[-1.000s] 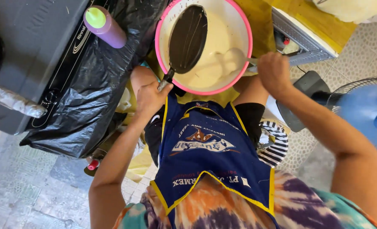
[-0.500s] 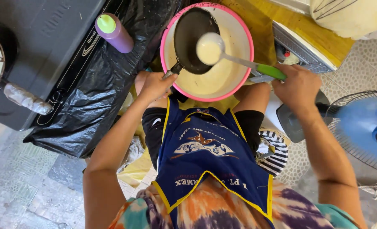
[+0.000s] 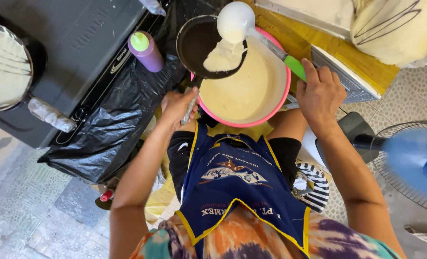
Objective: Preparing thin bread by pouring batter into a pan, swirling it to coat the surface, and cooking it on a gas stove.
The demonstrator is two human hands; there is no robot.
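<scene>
My left hand (image 3: 177,106) grips the handle of a small black frying pan (image 3: 196,43), held above the rim of a pink bowl (image 3: 276,103) full of pale batter. My right hand (image 3: 319,93) holds the green handle of a white ladle (image 3: 235,21), tipped over the pan. Batter runs from the ladle into the pan and pools at its right side. The bowl rests on my lap, against a dark blue apron with yellow trim (image 3: 242,187).
A black stove (image 3: 74,57) stands at the left, with a second pan of spread batter (image 3: 5,67) on it and a purple squeeze bottle with a green cap (image 3: 145,50). A black plastic bag (image 3: 112,129) hangs below. A blue fan (image 3: 415,165) spins at the right.
The ladle has come up out of the bowl and moved over the pan, and batter now pours into it. The pan has shifted left, partly off the bowl.
</scene>
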